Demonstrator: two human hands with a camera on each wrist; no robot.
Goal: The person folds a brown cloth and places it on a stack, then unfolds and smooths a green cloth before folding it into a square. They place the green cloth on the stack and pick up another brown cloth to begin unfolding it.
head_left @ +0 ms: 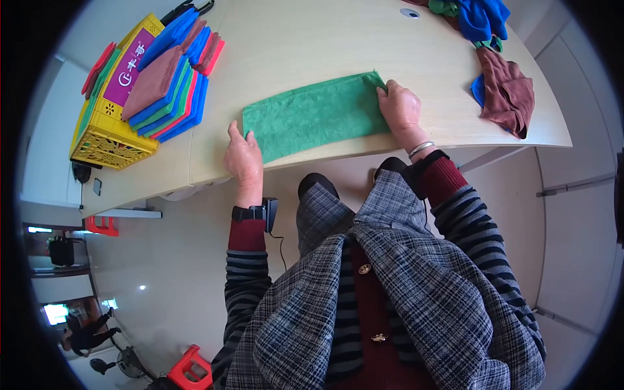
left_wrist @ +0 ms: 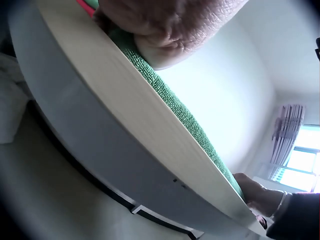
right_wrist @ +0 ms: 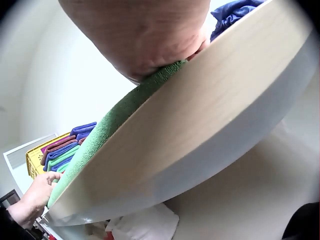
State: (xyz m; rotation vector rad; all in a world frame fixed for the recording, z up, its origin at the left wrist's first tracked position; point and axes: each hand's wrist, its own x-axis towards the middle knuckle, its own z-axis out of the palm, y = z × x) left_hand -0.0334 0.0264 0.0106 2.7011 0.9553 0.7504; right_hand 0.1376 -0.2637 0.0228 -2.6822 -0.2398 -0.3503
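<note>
The right hand pinches the right end of the green cloth, grip narrow. The left hand contacts the left end with its thumb; whether its fingers close on the fabric cannot be determined. The cloth, a flat rectangle of looped pile, lies along the near edge of the pale, smooth-topped table.
</note>
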